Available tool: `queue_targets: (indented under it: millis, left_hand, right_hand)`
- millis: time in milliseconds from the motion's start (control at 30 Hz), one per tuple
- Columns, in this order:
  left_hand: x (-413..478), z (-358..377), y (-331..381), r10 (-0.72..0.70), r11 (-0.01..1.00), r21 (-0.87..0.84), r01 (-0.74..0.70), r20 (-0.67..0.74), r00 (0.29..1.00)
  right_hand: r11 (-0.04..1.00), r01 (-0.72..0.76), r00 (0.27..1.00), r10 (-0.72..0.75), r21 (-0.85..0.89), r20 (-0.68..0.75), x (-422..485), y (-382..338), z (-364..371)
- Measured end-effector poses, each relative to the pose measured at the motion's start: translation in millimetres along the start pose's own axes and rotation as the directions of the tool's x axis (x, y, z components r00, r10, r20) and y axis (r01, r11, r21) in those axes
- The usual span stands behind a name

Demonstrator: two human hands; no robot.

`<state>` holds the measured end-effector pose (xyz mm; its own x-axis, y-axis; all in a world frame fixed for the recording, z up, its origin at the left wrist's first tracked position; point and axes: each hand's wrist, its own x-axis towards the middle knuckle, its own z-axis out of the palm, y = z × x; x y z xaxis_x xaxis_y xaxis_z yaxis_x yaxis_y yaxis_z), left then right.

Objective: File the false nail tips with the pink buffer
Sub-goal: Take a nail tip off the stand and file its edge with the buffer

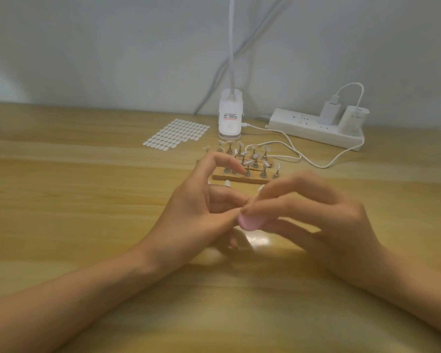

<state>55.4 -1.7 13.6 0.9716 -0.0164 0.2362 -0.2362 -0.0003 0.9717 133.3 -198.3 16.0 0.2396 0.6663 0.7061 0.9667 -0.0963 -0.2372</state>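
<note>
My right hand [321, 215] pinches the pink buffer [250, 222] between thumb and fingers; only its rounded end shows. My left hand [201, 212] meets it at the centre of the table, thumb and fingertips pinched together right against the buffer. Whatever the left fingers hold is too small and blurred to make out. Behind the hands a wooden stand [242, 175] carries several false nail tips [255, 156] on small metal holders. A few loose tips [227, 183] lie just in front of the stand.
A sheet of adhesive tabs [176, 135] lies at the back left. A white clip lamp base [231, 114] stands behind the wooden stand. A white power strip [313, 128] with plugs sits at the back right, its cable [316, 161] looping over the wooden table [87, 200].
</note>
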Motion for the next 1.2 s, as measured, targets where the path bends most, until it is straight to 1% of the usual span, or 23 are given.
queue_targets:
  millis: [100,133,233,333,367,433,467,567,667,800,900,1000,1067,1133,1200]
  left_hand:
    - [0,0,0,0.008,1.000,0.016,-0.008,-0.006,1.000]
    - [0,0,0,0.013,1.000,0.022,-0.013,-0.009,1.000]
    - [0,0,0,0.009,1.000,0.030,-0.009,-0.003,1.000]
    - [0,0,0,0.034,0.998,0.059,-0.034,0.003,0.999]
    - [-1,0,1,0.044,0.997,0.065,-0.044,0.009,0.999]
    - [-1,0,1,0.052,0.996,0.070,-0.053,0.022,0.998]
    - [-1,0,1,0.051,0.996,0.067,-0.053,0.020,0.998]
    - [-1,0,1,0.045,0.998,0.048,-0.046,0.005,0.999]
    - [-1,0,2,0.037,0.999,0.038,-0.037,-0.003,0.999]
    - [0,-1,3,0.014,1.000,-0.004,-0.014,-0.020,1.000]
    - [1,-1,4,0.011,1.000,0.001,-0.011,-0.028,1.000]
    - [1,-1,4,0.008,1.000,-0.018,-0.008,-0.035,0.999]
    - [0,-1,6,0.020,1.000,-0.020,-0.021,-0.029,0.999]
    - [0,0,6,0.024,0.999,-0.024,-0.024,-0.015,1.000]
    - [-1,1,5,0.024,0.999,-0.023,-0.024,-0.017,1.000]
  right_hand:
    - [0.998,-0.060,0.997,0.058,-0.028,-0.053,0,3,-4]
    - [0.998,-0.059,0.997,0.057,-0.032,-0.056,0,3,-4]
    - [1.000,0.002,1.000,-0.003,-0.019,-0.015,-1,0,-1]
    - [0.998,-0.048,0.997,0.047,-0.031,-0.057,1,2,-4]
    - [0.999,-0.048,0.998,0.047,-0.022,-0.053,1,1,-3]
    - [1.000,-0.002,1.000,0.002,-0.002,-0.011,0,-1,-1]
    - [1.000,0.005,1.000,-0.005,-0.004,-0.005,0,0,-1]
    - [0.999,-0.052,0.997,0.051,-0.010,-0.062,1,3,-4]
    - [1.000,0.005,1.000,-0.004,0.016,-0.030,0,1,-2]
    - [0.999,-0.044,0.997,0.044,0.002,-0.070,1,5,-4]
    - [0.999,-0.007,0.999,0.008,0.033,-0.036,0,5,-3]
    - [0.997,-0.067,0.995,0.069,0.031,-0.078,0,12,-5]
    - [0.997,-0.073,0.993,0.076,0.038,-0.090,-1,15,-4]
    - [0.994,-0.088,0.992,0.094,0.062,-0.089,-2,16,-5]
    - [0.986,-0.131,0.983,0.143,0.106,-0.113,-2,17,-7]
